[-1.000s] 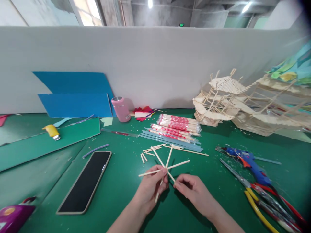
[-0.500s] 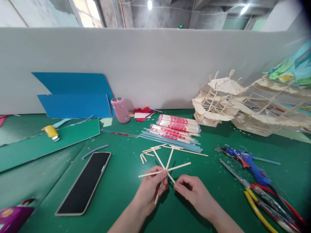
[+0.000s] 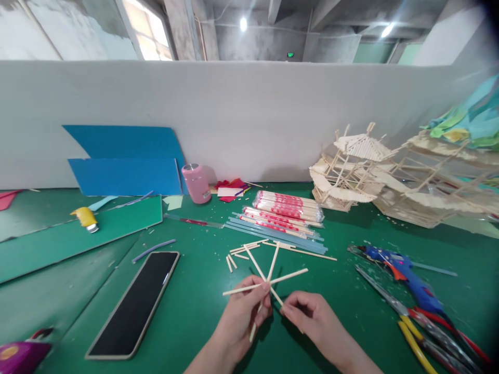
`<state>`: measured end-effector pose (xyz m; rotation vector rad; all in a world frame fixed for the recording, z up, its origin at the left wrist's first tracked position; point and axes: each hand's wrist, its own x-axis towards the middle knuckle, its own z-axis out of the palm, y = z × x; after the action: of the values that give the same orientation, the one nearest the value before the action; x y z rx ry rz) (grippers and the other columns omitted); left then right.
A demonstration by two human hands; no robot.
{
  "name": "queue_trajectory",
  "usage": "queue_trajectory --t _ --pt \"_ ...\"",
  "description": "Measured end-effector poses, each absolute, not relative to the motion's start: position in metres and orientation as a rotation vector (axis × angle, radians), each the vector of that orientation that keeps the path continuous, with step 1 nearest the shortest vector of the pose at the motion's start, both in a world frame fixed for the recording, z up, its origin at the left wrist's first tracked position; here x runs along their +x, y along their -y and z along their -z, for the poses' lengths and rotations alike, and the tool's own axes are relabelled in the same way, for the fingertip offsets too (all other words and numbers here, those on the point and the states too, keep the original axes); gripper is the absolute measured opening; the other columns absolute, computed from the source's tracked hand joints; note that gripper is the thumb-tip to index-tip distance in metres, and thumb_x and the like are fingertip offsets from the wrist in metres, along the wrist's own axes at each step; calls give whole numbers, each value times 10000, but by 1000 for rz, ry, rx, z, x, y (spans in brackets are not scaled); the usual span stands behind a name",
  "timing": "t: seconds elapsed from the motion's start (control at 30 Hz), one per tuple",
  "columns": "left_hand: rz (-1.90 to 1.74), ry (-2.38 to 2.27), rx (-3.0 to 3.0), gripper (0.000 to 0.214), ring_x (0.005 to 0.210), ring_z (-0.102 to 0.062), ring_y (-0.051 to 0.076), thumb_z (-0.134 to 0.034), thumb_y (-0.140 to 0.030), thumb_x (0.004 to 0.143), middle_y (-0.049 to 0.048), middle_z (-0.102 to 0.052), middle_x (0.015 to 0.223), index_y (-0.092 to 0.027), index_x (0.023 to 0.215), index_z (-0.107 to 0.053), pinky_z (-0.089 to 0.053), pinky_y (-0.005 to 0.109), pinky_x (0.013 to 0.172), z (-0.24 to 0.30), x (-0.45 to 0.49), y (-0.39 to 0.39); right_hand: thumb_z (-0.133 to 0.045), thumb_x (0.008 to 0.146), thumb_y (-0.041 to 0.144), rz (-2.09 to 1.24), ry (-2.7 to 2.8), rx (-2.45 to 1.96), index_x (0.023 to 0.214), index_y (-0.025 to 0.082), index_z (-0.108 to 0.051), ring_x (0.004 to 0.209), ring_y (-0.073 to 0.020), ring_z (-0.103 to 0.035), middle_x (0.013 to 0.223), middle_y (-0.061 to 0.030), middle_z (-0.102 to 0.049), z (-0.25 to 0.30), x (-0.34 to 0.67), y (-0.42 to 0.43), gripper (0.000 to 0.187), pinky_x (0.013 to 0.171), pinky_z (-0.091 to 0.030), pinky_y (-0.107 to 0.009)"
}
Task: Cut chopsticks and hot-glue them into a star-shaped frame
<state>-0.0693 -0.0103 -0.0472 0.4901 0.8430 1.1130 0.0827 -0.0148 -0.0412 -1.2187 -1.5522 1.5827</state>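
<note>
A star of thin wooden sticks [image 3: 289,276], its arms spreading from one centre, is held above the green table. My left hand [image 3: 245,307] pinches it at the centre between thumb and fingers, hiding part of the joint. The fingertips of my right hand [image 3: 314,316] are closed on the outer end of the stick that points down and right. Just beyond the star lie several short cut stick pieces [image 3: 231,264] and a longer loose stick [image 3: 312,254].
Wrapped stick bundles [image 3: 288,205] and translucent glue sticks [image 3: 276,236] lie ahead. At right are a blue glue gun [image 3: 409,275], pliers [image 3: 384,293] and stick-built pavilion models [image 3: 362,179]. On the left are a phone [image 3: 134,304], yellow cutter [image 3: 84,218] and pink bottle [image 3: 197,184].
The whole view has shifted, so the scene sits slightly lower in the picture. Both hands keep the same hold on the stick star.
</note>
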Motion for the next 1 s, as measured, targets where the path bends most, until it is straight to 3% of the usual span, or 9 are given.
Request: queue_trajectory --t 0.13,0.27,0.47,0.7,1.0 --pt "-1117 -840 487 221 282 -315 -6 -629 -246 699 -46 -517 453 -141 619 -453 -165 163 370 50 -70 10 -521 764 419 -1607 1274 -1182 890 157 -576 517 -76 -333 627 27 -457 41 87 13 296 468 -261 -199" --pt "-1096 -856 498 238 272 -328 5 -651 -276 676 -39 -521 437 -147 622 -459 -127 158 328 50 -68 11 -524 750 457 -1388 961 -1273 1026 168 -527 534 -92 -395 696 2 -500 43 97 5 399 487 -336 -212" --pt "-1047 -918 582 270 280 -338 5 -668 -317 654 -42 -519 440 -145 622 -463 -150 133 297 47 -61 18 -493 788 395 -1029 1211 -1330 1099 209 -494 827 -172 -516 929 -51 -542 33 116 -7 363 701 -424 -281" --pt "-961 -1052 744 395 255 -324 14 -686 -469 564 -47 -494 403 -142 605 -468 -200 129 258 54 -54 21 -506 771 228 -222 2077 -1205 953 262 -613 1080 -241 -384 1129 -55 -465 1 97 -3 214 887 -329 -419" --pt "-966 -1105 901 399 277 -331 17 -618 -508 619 -46 -478 428 -134 596 -481 -225 136 265 56 -54 23 -478 767 204 -241 2118 -1263 669 223 -624 1150 -263 -313 1223 -32 -426 4 71 5 177 917 -284 -448"
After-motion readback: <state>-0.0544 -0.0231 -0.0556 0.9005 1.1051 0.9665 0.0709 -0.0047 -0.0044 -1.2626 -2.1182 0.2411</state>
